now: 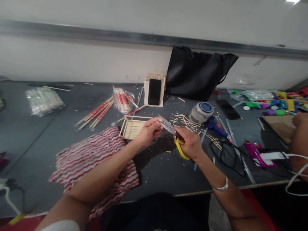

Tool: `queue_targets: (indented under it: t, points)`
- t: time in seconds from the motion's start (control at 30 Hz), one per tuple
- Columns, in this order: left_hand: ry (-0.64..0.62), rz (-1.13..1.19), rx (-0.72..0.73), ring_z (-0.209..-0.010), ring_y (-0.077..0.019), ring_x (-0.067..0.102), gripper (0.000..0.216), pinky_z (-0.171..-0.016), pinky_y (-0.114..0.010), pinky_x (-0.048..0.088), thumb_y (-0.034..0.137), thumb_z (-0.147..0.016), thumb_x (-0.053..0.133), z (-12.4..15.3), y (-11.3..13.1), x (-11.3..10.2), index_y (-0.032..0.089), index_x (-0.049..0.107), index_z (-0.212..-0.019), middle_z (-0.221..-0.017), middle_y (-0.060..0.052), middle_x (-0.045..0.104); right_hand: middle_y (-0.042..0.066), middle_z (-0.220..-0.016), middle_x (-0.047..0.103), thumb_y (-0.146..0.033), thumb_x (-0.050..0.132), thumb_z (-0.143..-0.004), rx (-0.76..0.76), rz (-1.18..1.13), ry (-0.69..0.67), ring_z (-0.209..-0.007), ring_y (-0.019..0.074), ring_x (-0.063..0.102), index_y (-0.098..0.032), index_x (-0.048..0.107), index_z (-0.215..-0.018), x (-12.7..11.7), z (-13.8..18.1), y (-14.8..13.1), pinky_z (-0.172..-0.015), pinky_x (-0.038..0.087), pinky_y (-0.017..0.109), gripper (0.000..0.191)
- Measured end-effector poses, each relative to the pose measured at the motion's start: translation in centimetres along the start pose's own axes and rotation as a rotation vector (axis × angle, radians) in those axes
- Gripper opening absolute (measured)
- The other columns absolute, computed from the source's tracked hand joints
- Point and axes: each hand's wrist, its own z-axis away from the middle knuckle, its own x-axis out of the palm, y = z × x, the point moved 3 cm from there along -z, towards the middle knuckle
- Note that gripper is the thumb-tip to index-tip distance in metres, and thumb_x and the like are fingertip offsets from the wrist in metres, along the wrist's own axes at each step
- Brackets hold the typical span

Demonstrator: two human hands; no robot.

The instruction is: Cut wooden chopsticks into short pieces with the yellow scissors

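My right hand [191, 142] grips yellow-handled scissors [181, 150], their metal blades parted and pointing left. Close by the blade tips, my left hand [149, 131] is closed in a pinch; whatever small piece it holds is hidden by the fingers. Just behind that hand lies a small tray-like frame of thin wooden sticks [133, 129], partly covered by it. Short cut sticks [186, 121] and tiny chips are scattered to the right of the blades.
A jar with a blue lid [201, 112], a blue glue gun [216, 128] and a black cable stand right. Behind are a phone [154, 92], a black bag [197, 72] and packs of chopsticks [122, 100]. Striped cloth [96, 157] lies left. Another person's arm [299, 144] is far right.
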Motion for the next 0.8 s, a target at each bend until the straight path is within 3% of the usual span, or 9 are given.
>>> queue_targets:
  t: [0.8]
  points:
    - [0.152, -0.076, 0.029, -0.042, -0.0046, 0.025, 0.053, -0.042, -0.018, 0.020, 0.056, -0.061, 0.083, 0.30, 0.31, 0.20, 0.018, 0.046, -0.056, -0.046, 0.009, 0.031, 0.004, -0.080, 0.072, -0.015, 0.052, -0.081, 0.015, 0.048, -0.044, -0.072, 0.0188, 0.067, -0.021, 0.069, -0.115, 0.29, 0.26, -0.40, -0.065, 0.052, 0.027, 0.038]
